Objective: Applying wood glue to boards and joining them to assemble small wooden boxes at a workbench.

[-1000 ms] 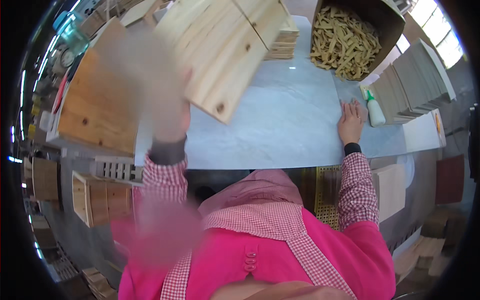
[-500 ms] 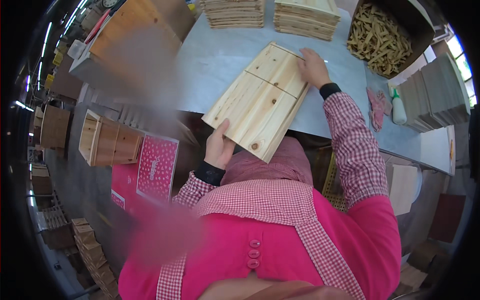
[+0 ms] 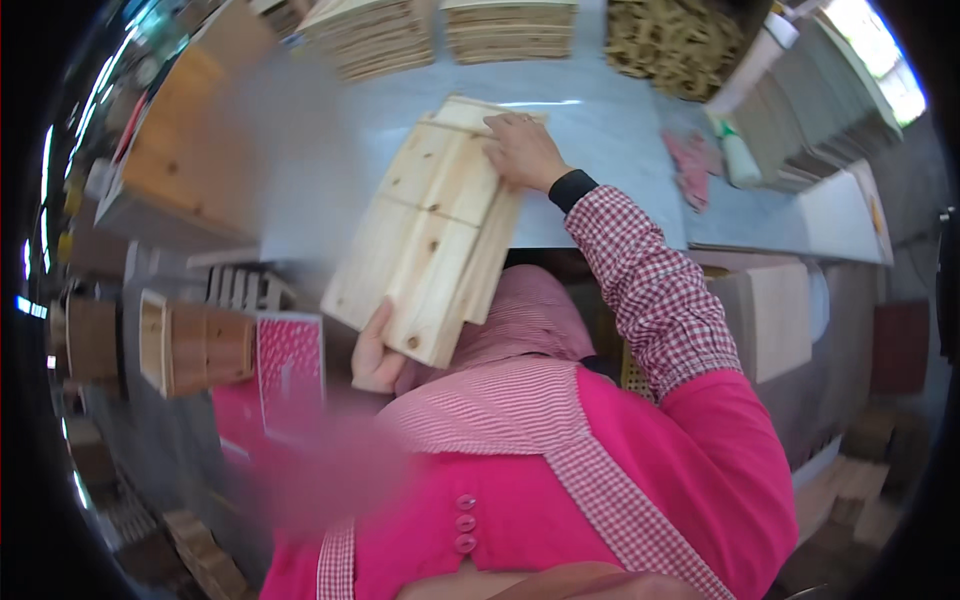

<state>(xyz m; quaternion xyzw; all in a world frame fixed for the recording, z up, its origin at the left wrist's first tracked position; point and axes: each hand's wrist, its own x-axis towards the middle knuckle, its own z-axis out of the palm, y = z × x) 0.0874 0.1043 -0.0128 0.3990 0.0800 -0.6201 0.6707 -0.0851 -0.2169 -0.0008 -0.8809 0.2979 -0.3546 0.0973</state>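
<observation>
A tapered, pale pine panel [image 3: 415, 235] with knots and narrow grooves across it is tilted between my hands, over my lap and the table's front edge. My left hand [image 3: 375, 355] grips its near end, thumb on the top face and the other fingers partly hidden beneath. At the far right corner, my right hand [image 3: 525, 150] has its fingers bent over the edge. Along the right side a second layer of pale wood [image 3: 488, 265] shows, stepped below the top face; I cannot tell whether it is joined.
Stacks of wooden panels [image 3: 508, 32] stand at the back of the table [image 3: 590, 190]. Many short wood strips [image 3: 670, 45] lie at the back right. Nearby are a pink cloth [image 3: 692, 168], a white-and-green bottle [image 3: 738, 155] and stacked boards [image 3: 805, 110]. A wooden box [image 3: 205, 340] sits at left.
The panel has tilted and turned, so more of its right side and the layer below shows. My right fingers have curled further over its edge. The whole view has shifted.
</observation>
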